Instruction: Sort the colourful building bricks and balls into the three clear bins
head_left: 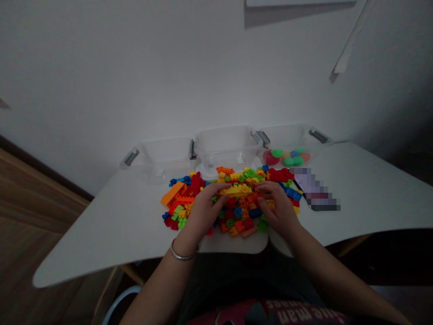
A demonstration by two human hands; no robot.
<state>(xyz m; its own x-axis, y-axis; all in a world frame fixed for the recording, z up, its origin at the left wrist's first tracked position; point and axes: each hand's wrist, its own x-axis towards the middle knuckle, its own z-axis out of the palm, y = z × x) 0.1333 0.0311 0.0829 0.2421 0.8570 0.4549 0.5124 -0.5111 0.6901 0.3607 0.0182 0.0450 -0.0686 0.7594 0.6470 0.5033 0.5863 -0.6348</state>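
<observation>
A long yellow toy brick [237, 190] is held a little above a heap of colourful building bricks [233, 223]. My left hand [210, 203] pinches its left end between thumb and fingers. At the brick's right end, my right hand [276, 205] has its fingers curved and apart, close to the brick; whether they touch it I cannot tell. Orange bricks [173, 194] and red bricks [195, 185] lie left of my left hand. Blue bricks [293, 193] lie beyond my right hand. Both hands hide part of the heap.
Along the wall stand a left clear bin [165, 155], a middle clear bin [226, 140] and a right clear bin [284, 135]. Round coloured pieces [293, 160] sit in the right bin. A phone-like object [314, 189], blurred out, lies on the white table [365, 189].
</observation>
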